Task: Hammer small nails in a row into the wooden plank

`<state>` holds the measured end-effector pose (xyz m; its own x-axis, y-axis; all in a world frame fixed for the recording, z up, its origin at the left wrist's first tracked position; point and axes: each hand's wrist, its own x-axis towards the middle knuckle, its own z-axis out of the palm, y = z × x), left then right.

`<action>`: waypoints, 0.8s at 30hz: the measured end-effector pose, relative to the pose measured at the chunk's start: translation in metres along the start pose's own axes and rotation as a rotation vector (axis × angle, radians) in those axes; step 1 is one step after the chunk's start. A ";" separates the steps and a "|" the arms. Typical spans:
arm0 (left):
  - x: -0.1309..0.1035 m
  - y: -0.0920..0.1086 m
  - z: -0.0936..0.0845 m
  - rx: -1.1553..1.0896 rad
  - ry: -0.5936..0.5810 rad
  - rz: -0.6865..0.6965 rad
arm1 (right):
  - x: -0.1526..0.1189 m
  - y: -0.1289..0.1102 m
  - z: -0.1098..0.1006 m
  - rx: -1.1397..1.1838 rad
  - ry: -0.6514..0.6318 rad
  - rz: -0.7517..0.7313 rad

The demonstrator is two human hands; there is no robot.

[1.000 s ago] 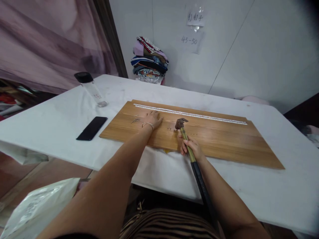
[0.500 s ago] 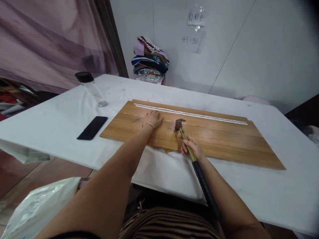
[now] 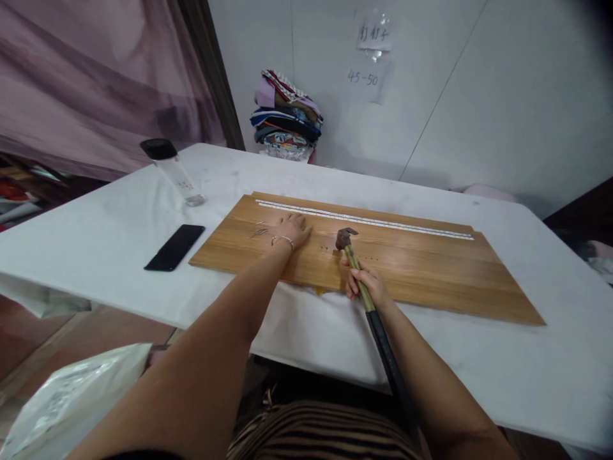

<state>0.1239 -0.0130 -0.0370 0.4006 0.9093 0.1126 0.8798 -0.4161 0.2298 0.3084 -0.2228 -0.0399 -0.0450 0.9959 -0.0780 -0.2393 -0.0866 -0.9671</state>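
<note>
My left hand (image 3: 293, 231) lies flat on a wooden board (image 3: 431, 271), fingers stretched out, with a bracelet at the wrist. Just left of it is a small heap of loose nails (image 3: 259, 232). My right hand (image 3: 364, 281) is wrapped round the handle of a claw hammer (image 3: 343, 238), whose rusty head is low over the board's middle. A row of small dark nail heads or holes runs on both sides of the hammer head; which they are I cannot tell. Whatever lies directly beneath the head is hidden.
Two white measuring strips (image 3: 364, 220) lie along the board's far edge. A black phone (image 3: 175, 247) and a clear bottle (image 3: 181, 179) with a black lid are on the white table (image 3: 230, 172) to the left. Folded clothes (image 3: 287, 118) are stacked by the wall.
The whole view shifts very slightly. My left hand stays flat on the board and my right hand keeps the hammer in nearly the same place.
</note>
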 end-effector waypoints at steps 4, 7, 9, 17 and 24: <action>-0.002 0.002 -0.003 -0.011 -0.009 -0.005 | -0.001 0.000 0.000 0.006 -0.015 0.004; -0.001 0.002 -0.003 -0.009 -0.004 -0.004 | -0.001 0.000 0.000 0.008 -0.003 -0.006; -0.001 0.001 -0.002 -0.009 -0.001 -0.001 | -0.001 0.000 0.000 0.003 0.000 0.006; 0.000 0.000 0.000 -0.015 -0.002 -0.012 | -0.001 0.001 -0.001 0.013 0.000 -0.014; -0.001 0.002 -0.001 -0.017 0.000 -0.005 | 0.000 0.002 -0.001 0.019 0.006 0.000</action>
<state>0.1247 -0.0145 -0.0354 0.3958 0.9115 0.1114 0.8775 -0.4112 0.2469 0.3086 -0.2227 -0.0424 -0.0393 0.9960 -0.0799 -0.2580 -0.0873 -0.9622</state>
